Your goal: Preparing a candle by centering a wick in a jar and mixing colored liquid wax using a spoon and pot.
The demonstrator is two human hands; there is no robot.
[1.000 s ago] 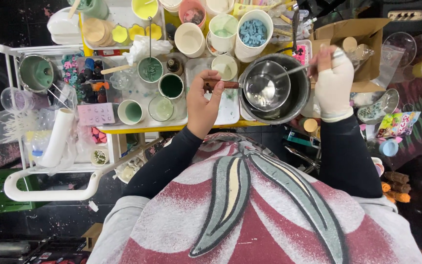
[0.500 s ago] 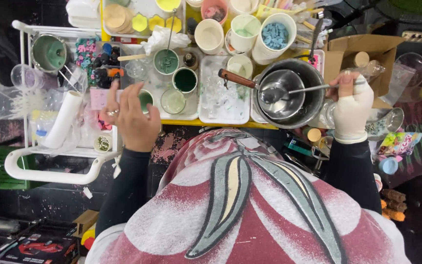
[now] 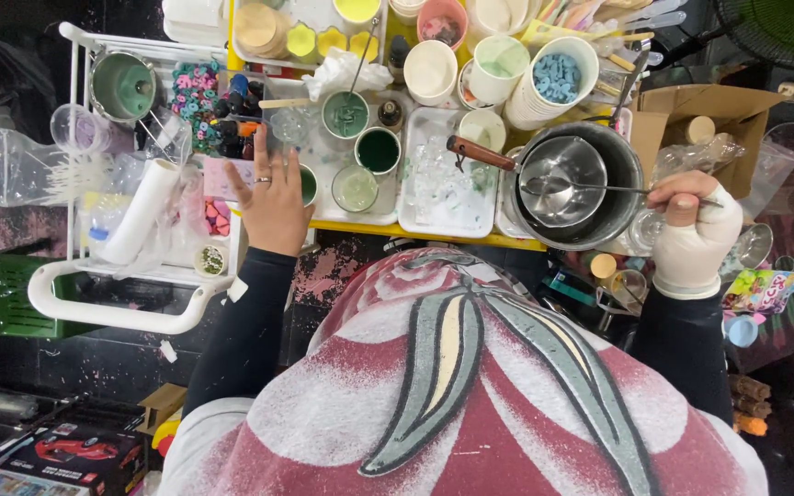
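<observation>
My right hand closes its grip on the ladle handle, keeping its bowl steady inside the pot, while my left hand, open and empty, spreads over the small cups.

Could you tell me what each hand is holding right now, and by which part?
The gloved right hand grips the thin metal ladle by the far end of its handle. The bare left hand holds nothing, lying flat over a pink card.
</observation>
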